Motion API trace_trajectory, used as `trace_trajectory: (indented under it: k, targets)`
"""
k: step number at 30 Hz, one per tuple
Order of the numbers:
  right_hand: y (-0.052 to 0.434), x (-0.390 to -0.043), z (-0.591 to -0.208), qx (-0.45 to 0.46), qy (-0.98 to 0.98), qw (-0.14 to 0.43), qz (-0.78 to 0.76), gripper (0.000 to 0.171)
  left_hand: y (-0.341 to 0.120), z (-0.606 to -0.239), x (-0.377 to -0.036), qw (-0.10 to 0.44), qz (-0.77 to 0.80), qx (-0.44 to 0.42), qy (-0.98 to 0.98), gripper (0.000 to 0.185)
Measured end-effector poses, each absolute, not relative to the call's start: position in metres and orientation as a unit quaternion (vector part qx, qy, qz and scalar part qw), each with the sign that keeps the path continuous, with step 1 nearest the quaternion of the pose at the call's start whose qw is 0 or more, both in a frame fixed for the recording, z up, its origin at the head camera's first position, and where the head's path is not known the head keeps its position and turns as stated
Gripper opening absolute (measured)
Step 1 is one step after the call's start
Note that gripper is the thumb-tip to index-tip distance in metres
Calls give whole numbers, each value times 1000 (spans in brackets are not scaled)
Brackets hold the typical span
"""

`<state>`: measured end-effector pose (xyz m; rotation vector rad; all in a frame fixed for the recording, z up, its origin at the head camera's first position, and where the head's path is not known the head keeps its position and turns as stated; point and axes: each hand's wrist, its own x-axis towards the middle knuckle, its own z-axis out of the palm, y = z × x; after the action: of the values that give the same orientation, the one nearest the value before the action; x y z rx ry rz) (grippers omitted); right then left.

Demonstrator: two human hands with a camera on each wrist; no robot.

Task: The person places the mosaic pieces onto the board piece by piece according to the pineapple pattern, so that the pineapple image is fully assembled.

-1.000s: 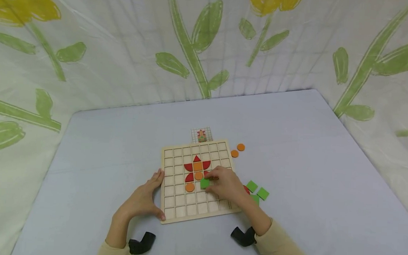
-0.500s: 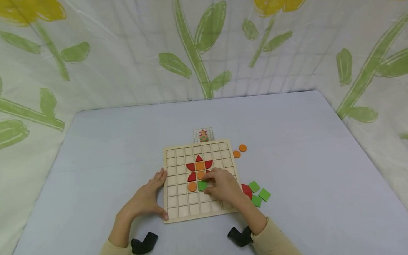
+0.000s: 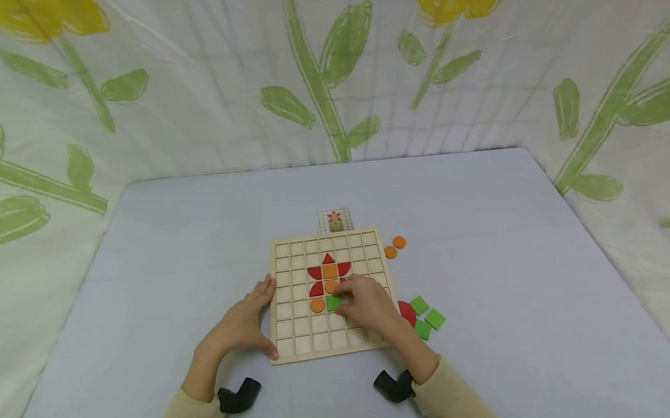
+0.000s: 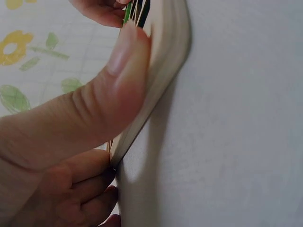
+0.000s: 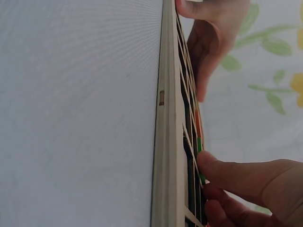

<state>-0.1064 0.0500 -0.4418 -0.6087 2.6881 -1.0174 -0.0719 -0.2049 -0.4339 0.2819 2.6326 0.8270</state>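
A wooden grid board (image 3: 302, 344) lies on the table in the head view. Within its squares are red pieces (image 3: 316, 289), an orange square (image 3: 329, 271) and orange discs (image 3: 317, 305). My right hand (image 3: 368, 304) pinches a green square tile (image 3: 332, 303) at the cell right of the lower orange disc. In the right wrist view, the thumb (image 5: 222, 170) meets the green tile's edge; the hand partly covers nearby pieces. Along the board's left side rests my left hand (image 3: 240, 324), its fingers at the side edge and its thumb (image 4: 125, 75) at the near corner.
Behind the board lies a small pattern card (image 3: 335, 220). Two loose orange discs (image 3: 399, 242) sit past its far right corner. To the right are several green squares (image 3: 435, 318) and red pieces (image 3: 406, 312), close to my right forearm. A flower-patterned curtain (image 3: 204, 101) stands behind the table.
The green tile has shifted slightly left and squared up with its cell, my right hand moving along with it. Over the last half second little differs. My left hand stays at the board's edge.
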Motion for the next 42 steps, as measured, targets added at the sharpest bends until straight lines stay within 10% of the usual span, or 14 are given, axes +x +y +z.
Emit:
trace_trajectory:
  k: [22,36,42]
  targets:
    - [56,-109,-433,-174,913,99,-355,17,-205,-431,-70,188,294,95,932,135]
    - [150,-189,-422,-62,912,127,-384,53,-206,-433,-71,182,296,93,933,133]
    - [155,-201,-435,-88,929,138,-331,43,-205,-433,-71,181,301,94,931,132]
